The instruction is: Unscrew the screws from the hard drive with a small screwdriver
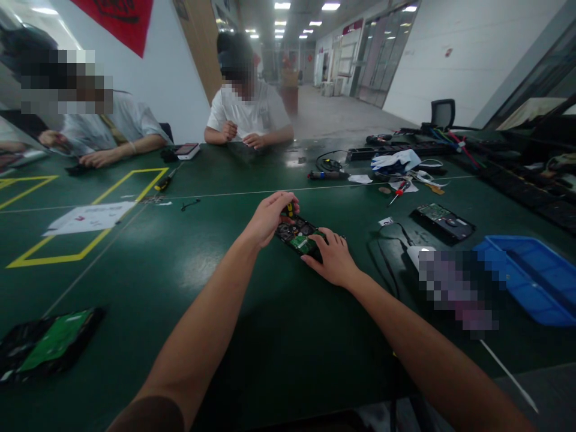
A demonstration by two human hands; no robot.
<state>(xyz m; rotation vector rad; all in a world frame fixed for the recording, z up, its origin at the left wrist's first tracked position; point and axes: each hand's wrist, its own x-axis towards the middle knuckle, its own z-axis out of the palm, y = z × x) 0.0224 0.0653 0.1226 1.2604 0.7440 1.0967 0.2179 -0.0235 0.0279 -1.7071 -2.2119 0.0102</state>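
A hard drive with a green circuit board lies on the table in front of me. My left hand is closed around the short black and yellow handle of a screwdriver, held upright over the drive's far left end. The tip of the screwdriver is hidden, so I cannot tell whether it touches a screw. Across the near right end of the same drive rests my right hand, its thumb on the near edge and its fingers over the far side, gripping it.
More hard drives lie at the right and lower left. A blue tray stands right, beside a cabled, partly blurred object. Farther back are white gloves, a red screwdriver and a yellow screwdriver. Two people sit across the green table.
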